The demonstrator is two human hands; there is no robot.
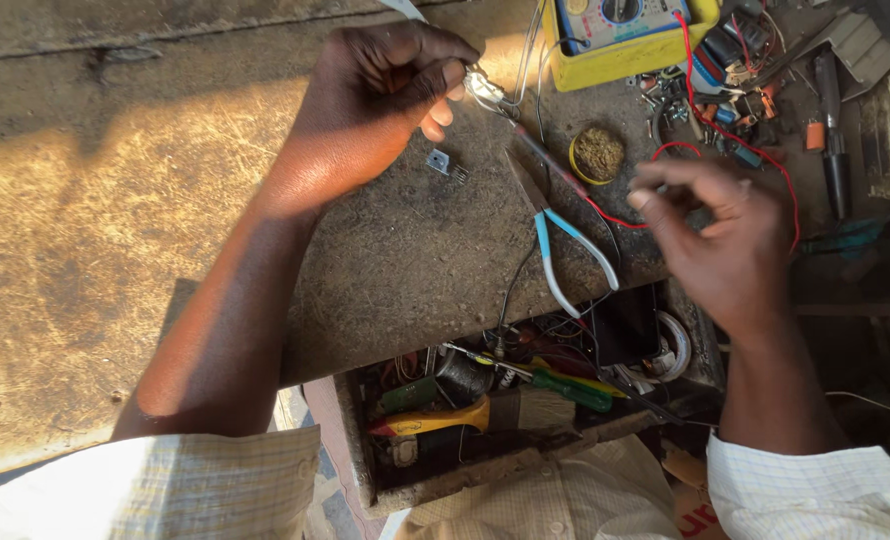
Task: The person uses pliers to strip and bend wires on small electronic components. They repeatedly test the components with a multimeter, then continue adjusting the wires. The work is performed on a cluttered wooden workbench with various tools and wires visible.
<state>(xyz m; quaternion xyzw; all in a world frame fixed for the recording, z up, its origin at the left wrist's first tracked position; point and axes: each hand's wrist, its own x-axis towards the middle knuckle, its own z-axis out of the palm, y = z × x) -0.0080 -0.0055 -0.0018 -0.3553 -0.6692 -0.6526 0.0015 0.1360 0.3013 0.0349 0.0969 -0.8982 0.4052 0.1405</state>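
Workbench of worn wood, sunlit. Left hand curled tight, thumb and forefinger pinching a small shiny metal part that sticks out just past the fingertips; thin wires run up from it. Right hand hovers above the bench, fingers loosely bent and close together, holding nothing; slightly blurred. Red wire passes just beyond the right fingertips, whether touching I cannot tell. Pliers with blue-white handles lie on the bench between the two hands, nearer the right fingers. Small grey component lies just below the left fingers. Round tin sits near the right fingertips. Yellow multimeter beyond both hands. Open drawer of tools below the wrists.
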